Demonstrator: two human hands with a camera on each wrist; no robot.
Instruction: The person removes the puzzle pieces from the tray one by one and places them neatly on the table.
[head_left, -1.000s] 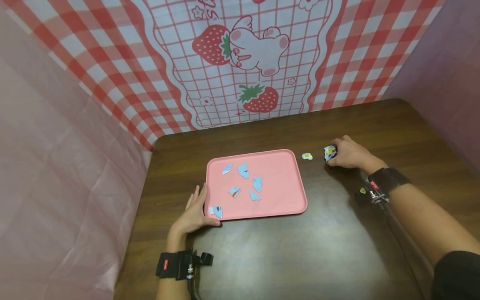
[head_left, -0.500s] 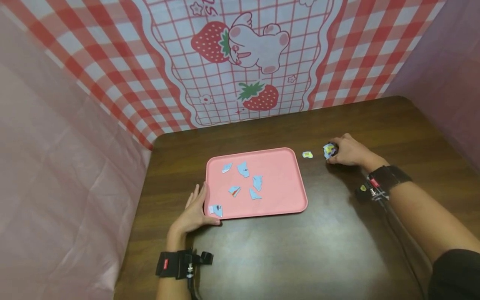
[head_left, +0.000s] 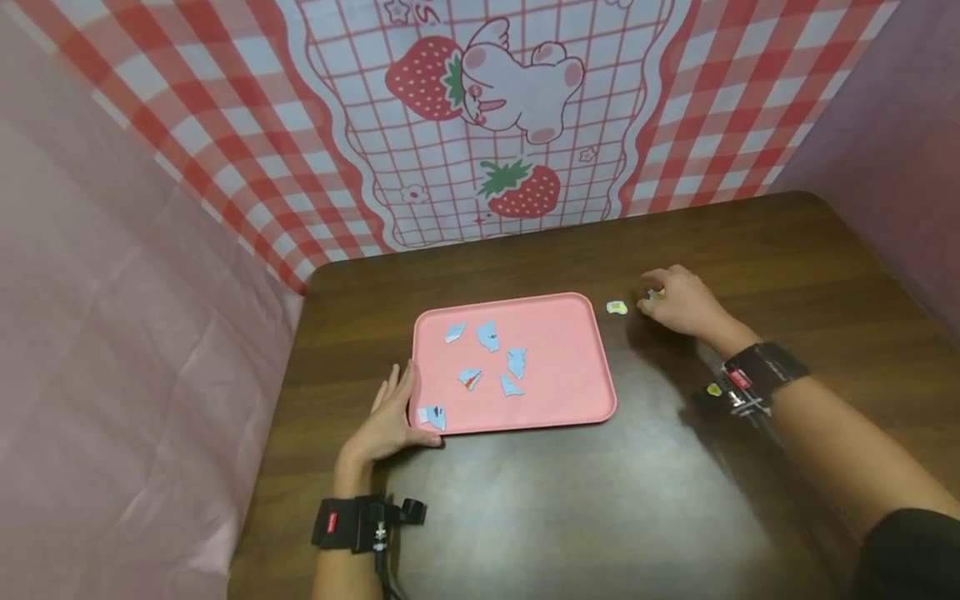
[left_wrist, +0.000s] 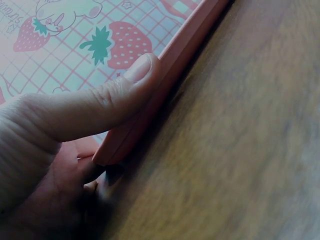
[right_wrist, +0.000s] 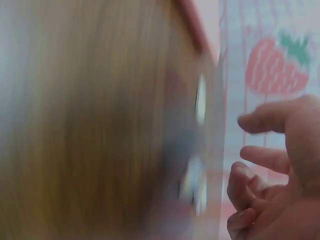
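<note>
My left hand (head_left: 386, 421) rests against the near left corner of a pink tray (head_left: 562, 375). Its straight thumb lies along the near side, seen closely in the left wrist view, and the other fingers along the left side. Several light-blue jagged flat pieces (head_left: 488, 337) lie apart in the tray; one (head_left: 435, 417) is beside the left hand. My right hand (head_left: 686, 304) hovers over the table right of the tray, fingers spread and holding nothing in the right wrist view. Under it a yellow-and-blue piece (head_left: 656, 294) is mostly hidden. A small yellow piece (head_left: 617, 308) lies between tray and hand.
The brown wooden table (head_left: 517, 508) extends around the tray. A red-and-white checked cloth (head_left: 697, 108) with strawberries hangs behind it, and a pale pink curtain (head_left: 127, 333) hangs at the left. Both wrists wear black straps with cameras and cables.
My right hand has let go of the yellow-and-blue piece or pieces at its fingertips and shifted slightly left over them. The left hand and tray have stayed put.
</note>
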